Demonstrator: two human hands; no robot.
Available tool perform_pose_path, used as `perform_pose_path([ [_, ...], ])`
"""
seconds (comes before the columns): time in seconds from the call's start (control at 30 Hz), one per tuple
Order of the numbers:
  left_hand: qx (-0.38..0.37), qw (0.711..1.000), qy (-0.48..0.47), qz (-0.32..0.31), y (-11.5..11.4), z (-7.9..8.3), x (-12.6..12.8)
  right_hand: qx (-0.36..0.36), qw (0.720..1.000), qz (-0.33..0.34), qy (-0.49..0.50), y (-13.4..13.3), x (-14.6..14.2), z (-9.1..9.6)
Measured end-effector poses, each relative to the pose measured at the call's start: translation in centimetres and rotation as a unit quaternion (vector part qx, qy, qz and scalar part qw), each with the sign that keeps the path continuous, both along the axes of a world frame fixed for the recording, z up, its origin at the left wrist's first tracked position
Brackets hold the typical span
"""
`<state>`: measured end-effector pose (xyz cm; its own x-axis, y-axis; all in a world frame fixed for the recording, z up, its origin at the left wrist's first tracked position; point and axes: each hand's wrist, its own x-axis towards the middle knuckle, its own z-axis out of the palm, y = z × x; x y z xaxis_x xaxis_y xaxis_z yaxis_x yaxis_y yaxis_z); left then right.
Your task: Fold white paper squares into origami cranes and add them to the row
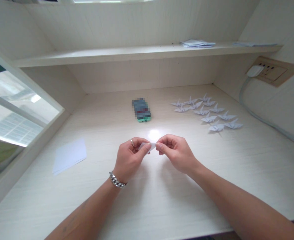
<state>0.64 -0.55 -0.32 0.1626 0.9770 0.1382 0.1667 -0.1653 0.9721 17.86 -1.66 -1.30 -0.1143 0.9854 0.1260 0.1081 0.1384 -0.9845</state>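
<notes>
Between my two hands is a small piece of folded white paper (151, 147), held above the desk. My left hand (130, 154), with a ring and a chain bracelet, pinches its left part between thumb and fingers. At its right tip, my right hand (175, 150) closes thumb and fingertips on the paper. Much of the folded piece is hidden behind the left thumb and fingers. Several white paper cranes (209, 118) stand in loose rows on the right of the desk. A stack of white paper sheets (70, 156) lies to the left of my hands.
A phone (142, 110), blurred, lies beyond my hands. Folded papers (197, 43) rest on the shelf (112, 55) across the back. A white plug (255, 71) sits in the wall socket (277, 71), its grey cable (259, 121) running down the right side of the desk (112, 116).
</notes>
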Motion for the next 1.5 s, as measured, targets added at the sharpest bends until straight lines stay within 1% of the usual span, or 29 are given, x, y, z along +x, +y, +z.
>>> perform_pose_path([
  [0.17,-0.008,0.998,0.051,-0.032,-0.1,0.2,-0.1,0.015,1.0,0.01,-0.008,-0.3,-0.3,0.1],
  [0.33,0.007,0.998,0.053,-0.016,0.0,0.1,-0.1,-0.01,0.999,0.047,0.022,-0.1,-0.1,0.2],
  [0.43,0.008,0.998,0.055,-0.011,0.0,0.0,-0.1,0.011,1.0,0.024,-0.008,-0.1,0.0,0.0],
  [0.5,0.007,0.998,0.057,-0.009,0.0,0.0,-0.1,0.023,0.999,0.023,-0.015,-0.1,0.0,0.0],
  [0.67,0.003,0.997,0.071,-0.006,0.0,0.2,-0.1,-0.009,0.998,0.061,0.027,0.2,0.2,0.0],
  [0.8,-0.005,0.997,0.082,-0.013,0.0,0.3,-0.1,0.015,0.998,0.04,-0.039,0.1,0.2,-0.1],
  [0.93,-0.023,0.998,0.047,-0.024,0.2,0.3,-0.1,0.039,0.997,0.01,-0.066,-0.1,0.2,0.0],
  [1.0,-0.017,0.998,0.054,-0.02,0.2,0.3,-0.1,0.034,0.997,0.022,-0.066,-0.1,0.2,0.1],
  [1.07,-0.007,0.996,0.084,-0.019,0.2,0.4,-0.1,0.027,0.996,0.041,-0.075,0.0,0.3,0.4],
  [1.23,0.008,0.988,0.152,-0.037,-0.1,0.7,0.0,0.034,0.985,0.06,-0.159,0.0,0.5,1.0],
  [1.33,0.018,0.985,0.162,-0.048,-0.2,0.8,0.1,0.025,0.98,0.073,-0.186,0.0,0.7,1.0],
  [1.5,0.005,0.986,0.154,-0.061,-0.1,0.9,0.1,0.009,0.978,0.086,-0.189,0.0,0.9,0.9],
])
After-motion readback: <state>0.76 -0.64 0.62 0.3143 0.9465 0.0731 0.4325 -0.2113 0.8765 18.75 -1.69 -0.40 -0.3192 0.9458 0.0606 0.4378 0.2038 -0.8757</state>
